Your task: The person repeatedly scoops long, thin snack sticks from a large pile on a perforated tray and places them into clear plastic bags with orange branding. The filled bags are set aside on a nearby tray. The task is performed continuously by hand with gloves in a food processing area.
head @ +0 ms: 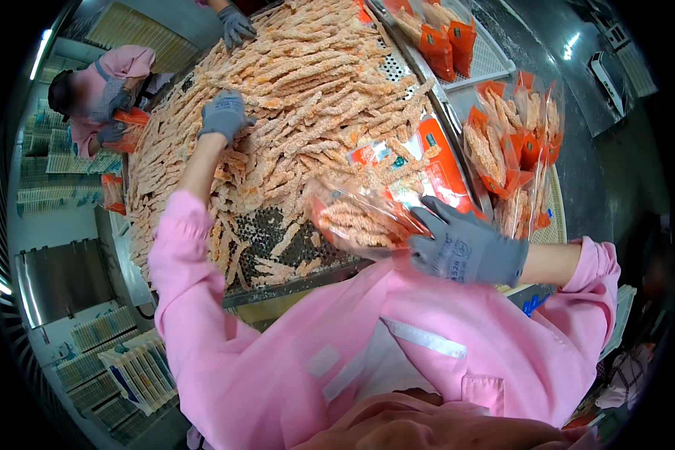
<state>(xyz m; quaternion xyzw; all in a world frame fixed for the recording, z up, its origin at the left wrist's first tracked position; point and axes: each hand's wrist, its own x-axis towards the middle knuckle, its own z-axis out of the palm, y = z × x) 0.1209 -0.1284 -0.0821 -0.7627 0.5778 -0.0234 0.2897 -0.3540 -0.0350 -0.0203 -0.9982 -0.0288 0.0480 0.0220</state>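
Long breaded, crumb-coated strips lie heaped across a perforated metal work table. My left hand, in a grey work glove, rests on the heap with its fingers curled down; whether they grip a strip is hidden. Near my chest, my grey-gloved right hand holds the orange end of a clear plastic bag. Several strips show inside this bag, which lies tilted over the table's near edge. Beyond it, orange-and-white printed bags lie flat with loose strips on top.
Filled bags stand to the right, some in a white plastic tray. A scale-like device sits on the metal counter. Across the table a co-worker handles an orange bag; another person's gloved hand touches the heap's far edge.
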